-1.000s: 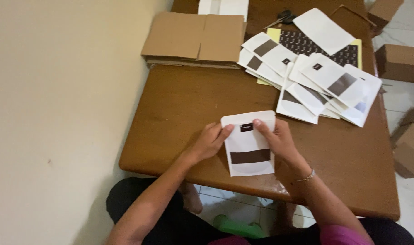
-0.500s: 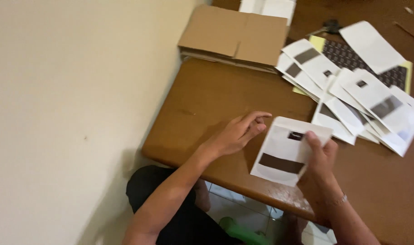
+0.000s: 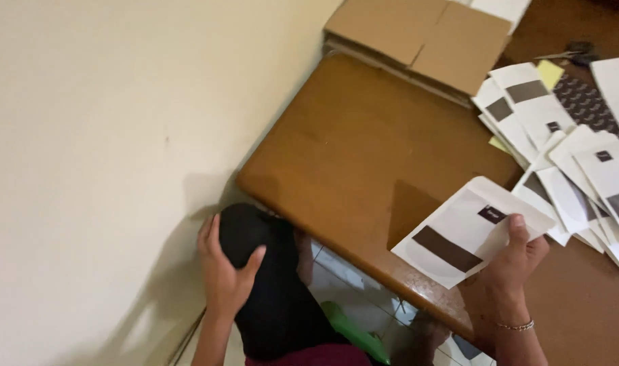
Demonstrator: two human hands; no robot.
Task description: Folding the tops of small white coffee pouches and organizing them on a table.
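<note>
In the head view, the right hand (image 3: 519, 261) grips a white pouch (image 3: 468, 230) by its right edge, thumb on top and fingers hidden beneath, holding it tilted just above the near part of the brown wooden table (image 3: 363, 142). The pouch bears a dark brown band across its lower part and a small dark label near the thumb. The left hand (image 3: 222, 271) is down off the table, fingers spread and cupped over the person's black-clad knee (image 3: 255, 237) beside the cream wall (image 3: 106, 135); it holds nothing else. To the right of the held pouch, a loose pile of similar white pouches (image 3: 567, 149) lies fanned over the tabletop, some overlapping a dark patterned sheet (image 3: 584, 102). Flattened cardboard (image 3: 418, 34) rests at the table's far edge. A green object (image 3: 350, 332) shows on the tiled floor under the table.
</note>
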